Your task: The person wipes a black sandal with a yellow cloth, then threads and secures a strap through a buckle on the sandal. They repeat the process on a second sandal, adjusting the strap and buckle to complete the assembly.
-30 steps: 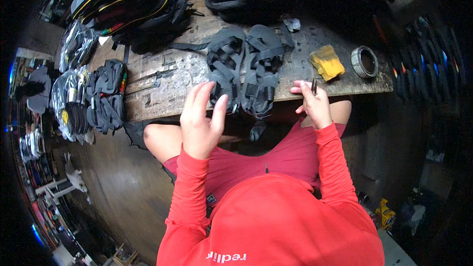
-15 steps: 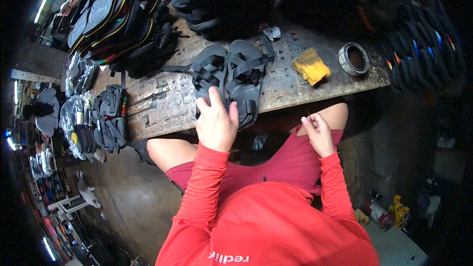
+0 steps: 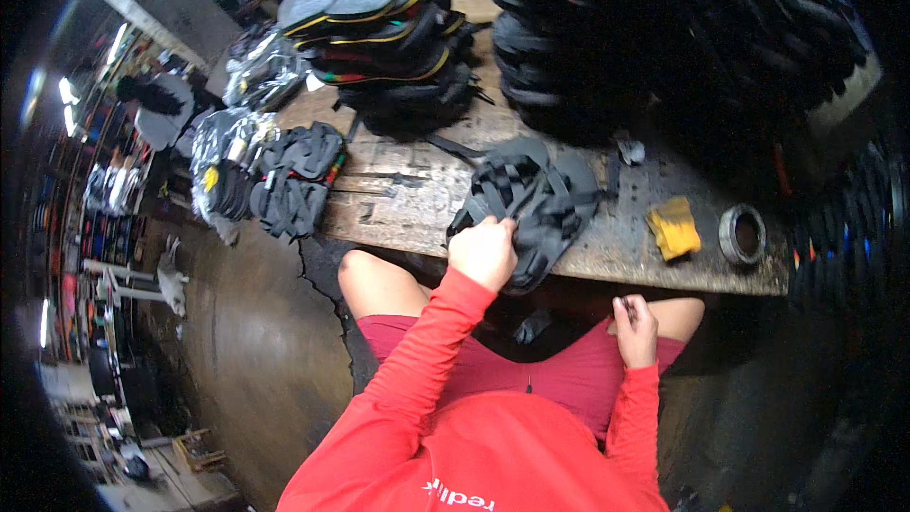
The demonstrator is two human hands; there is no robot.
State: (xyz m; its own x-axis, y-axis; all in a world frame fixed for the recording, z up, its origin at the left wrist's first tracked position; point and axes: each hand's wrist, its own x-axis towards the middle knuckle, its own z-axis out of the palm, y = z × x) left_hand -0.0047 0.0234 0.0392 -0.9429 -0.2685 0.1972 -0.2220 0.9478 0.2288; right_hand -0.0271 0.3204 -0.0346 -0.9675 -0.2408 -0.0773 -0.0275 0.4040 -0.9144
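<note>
A pair of black strappy sandals [image 3: 559, 204] lies on the wooden workbench, partly overlapping, with loose strap ends sticking out at the sides. My left hand [image 3: 483, 254] is closed on the near end of the left sandal [image 3: 495, 192]; its fingertips are partly hidden. Above my right thigh, just off the bench's front edge, my right hand [image 3: 637, 330] has its fingers pinched together. Whatever it may hold is too small to make out.
On the workbench [image 3: 398, 166] are a folded yellow cloth [image 3: 674, 228] and a tape roll [image 3: 741, 235] at right. Stacked sandals [image 3: 379, 33] with yellow edging rise at the back left. More black footwear [image 3: 545, 47] is piled behind. Sandal bundles [image 3: 296, 175] sit at the left edge.
The view has swung left, shifting the bench rightward in the picture. My left hand has gone from spread fingers to gripping the left sandal, which now overlaps the other. My right hand stays pinched.
</note>
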